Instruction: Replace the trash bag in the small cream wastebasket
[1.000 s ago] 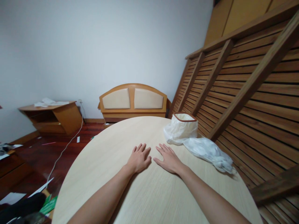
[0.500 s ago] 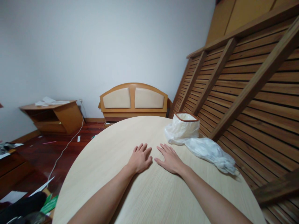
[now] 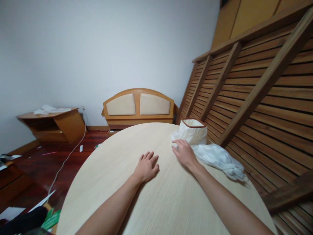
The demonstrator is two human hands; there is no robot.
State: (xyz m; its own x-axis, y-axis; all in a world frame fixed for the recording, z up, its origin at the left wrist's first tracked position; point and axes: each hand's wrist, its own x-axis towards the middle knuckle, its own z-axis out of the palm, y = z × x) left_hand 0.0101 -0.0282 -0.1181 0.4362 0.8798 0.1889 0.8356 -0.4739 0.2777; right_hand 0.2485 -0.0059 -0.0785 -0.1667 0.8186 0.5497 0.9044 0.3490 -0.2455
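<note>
My left hand [image 3: 146,167] lies palm down on the round pale wood table [image 3: 114,163], fingers spread and holding nothing. Farther to the right, my right hand [image 3: 185,153] is just in front of a small bin [image 3: 194,130] with a brown square rim and a white plastic liner. Its fingers are apart and slightly bent, with nothing seen in them; whether they touch the liner I cannot tell. Beside that hand, a bunched translucent plastic bag [image 3: 217,160] lies along the table's right side, its knotted-looking end toward me.
A slatted wooden panel [image 3: 244,98] leans along the right side. Beyond the table stands a headboard [image 3: 138,104] with two cream pads. At left are a low wooden cabinet [image 3: 70,125], a white cable [image 3: 65,160] on the dark red floor, and scattered papers [image 3: 12,212].
My right hand has moved forward and right across the table, up to the lined bin. My left hand has stayed in place. The view has shifted slightly.
</note>
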